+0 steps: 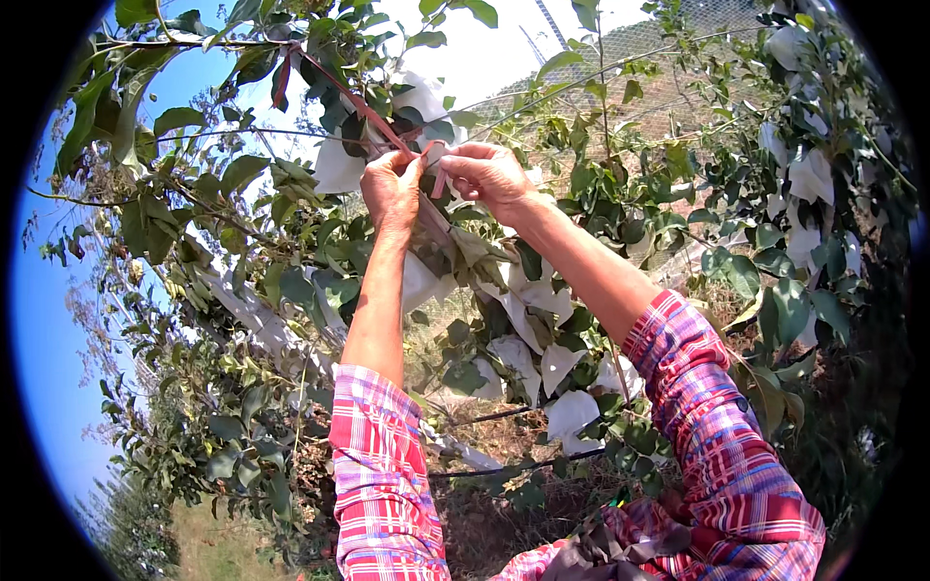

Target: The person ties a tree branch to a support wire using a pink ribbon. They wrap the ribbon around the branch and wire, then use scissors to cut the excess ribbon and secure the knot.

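Note:
A pink-red plastic tie strip (363,107) slopes down from a thin upper branch (218,43) to my raised hands. My left hand (392,190) pinches the strip between thumb and forefinger, close against a greyish slanting limb (434,221). Just to its right, my right hand (488,178) holds the strip's other part in its fingertips. Between both hands the strip bends in a small loop, and a short tail hangs below it. White fruit bags (338,165) hang among the leaves right behind my hands. The limb is partly hidden by my left hand.
Several white bags (572,414) hang lower in the foliage. Dark horizontal lines (523,467) cross below my forearms. A leafy tree with more bags (810,176) stands at the right. Mesh netting (654,80) stretches behind, and a pale trunk (247,309) leans at the left.

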Available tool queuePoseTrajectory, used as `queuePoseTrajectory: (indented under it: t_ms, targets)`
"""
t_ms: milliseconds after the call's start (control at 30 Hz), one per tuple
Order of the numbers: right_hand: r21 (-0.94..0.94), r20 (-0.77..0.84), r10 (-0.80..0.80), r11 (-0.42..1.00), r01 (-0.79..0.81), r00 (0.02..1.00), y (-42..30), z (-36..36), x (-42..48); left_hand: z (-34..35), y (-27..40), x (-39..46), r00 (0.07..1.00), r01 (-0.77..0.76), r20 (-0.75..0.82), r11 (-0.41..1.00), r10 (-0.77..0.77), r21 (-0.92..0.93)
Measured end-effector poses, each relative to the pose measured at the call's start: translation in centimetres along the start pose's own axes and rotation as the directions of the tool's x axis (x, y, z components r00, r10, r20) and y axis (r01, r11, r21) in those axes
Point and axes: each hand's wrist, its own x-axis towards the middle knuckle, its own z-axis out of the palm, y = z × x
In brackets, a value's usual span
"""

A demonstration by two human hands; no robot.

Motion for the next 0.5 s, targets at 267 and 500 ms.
queuePoseTrajectory:
  t_ms: [267, 500]
  targets:
    - [-0.107, -0.299, -0.242, 0.970, 0.220, 0.923, 3.2, 1.7, 1.1, -0.2, 0.3, 0.3, 0.999, 0.033, 0.010, 0.999, -0.032, -0.015]
    - [0.205, -0.344, -0.064, 0.968, 0.142, 0.937, 4.2, 3.0, 1.5, -0.3, 0.9, 0.0, 0.999, 0.044, -0.026, 0.998, -0.043, 0.046]
